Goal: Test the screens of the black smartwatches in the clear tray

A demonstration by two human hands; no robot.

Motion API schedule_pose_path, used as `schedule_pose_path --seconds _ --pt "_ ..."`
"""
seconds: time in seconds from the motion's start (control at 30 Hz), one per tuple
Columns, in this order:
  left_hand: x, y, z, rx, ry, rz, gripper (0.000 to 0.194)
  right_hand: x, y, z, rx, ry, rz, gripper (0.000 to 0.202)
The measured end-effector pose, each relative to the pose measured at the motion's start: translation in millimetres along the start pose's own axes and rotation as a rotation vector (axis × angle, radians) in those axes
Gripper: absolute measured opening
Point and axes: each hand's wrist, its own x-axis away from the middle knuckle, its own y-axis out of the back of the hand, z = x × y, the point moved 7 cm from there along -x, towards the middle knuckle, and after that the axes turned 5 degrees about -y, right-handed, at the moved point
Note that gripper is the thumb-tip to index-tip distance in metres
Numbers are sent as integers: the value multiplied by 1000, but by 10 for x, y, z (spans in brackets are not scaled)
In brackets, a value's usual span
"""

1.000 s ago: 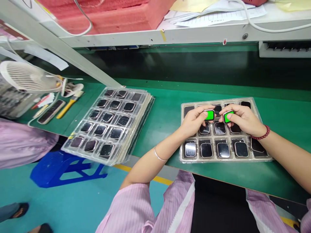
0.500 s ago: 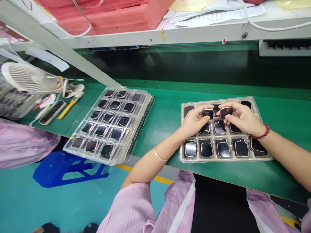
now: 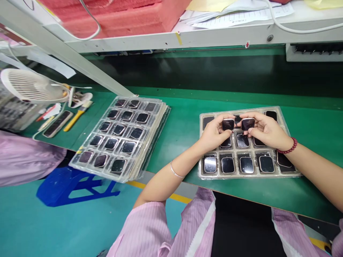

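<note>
Over a clear plastic tray [image 3: 222, 177], my left hand [image 3: 214, 134] pinches a small square smartwatch body with a dark screen [image 3: 228, 124]. Close beside it, my right hand [image 3: 268, 130] grips a second smartwatch body [image 3: 248, 123] of the same kind, its dark face turned up toward me. A small gap parts the two watches. Below them, several more watch bodies [image 3: 247, 165] lie in the tray's pockets, a few partly covered by my hands.
A stack of similar trays [image 3: 107, 171] filled with watch bodies stands to the left on the green bench [image 3: 179, 142]. Further left are a yellow-handled brush [image 3: 73, 120], a power strip [image 3: 58, 124] and a white fan [image 3: 32, 85]. A shelf edge [image 3: 214, 37] runs above; another person's sleeve [image 3: 29, 159] shows at left.
Both watches have tilted slightly so their screens face me more fully, and the left thumb has slid off its screen to the lower edge. The tray and the stack are unmoved.
</note>
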Motion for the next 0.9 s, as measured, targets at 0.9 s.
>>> schedule_pose_path --seconds 0.9 --pt "-18 -57 60 865 495 179 60 -24 74 -255 -654 -498 139 61"
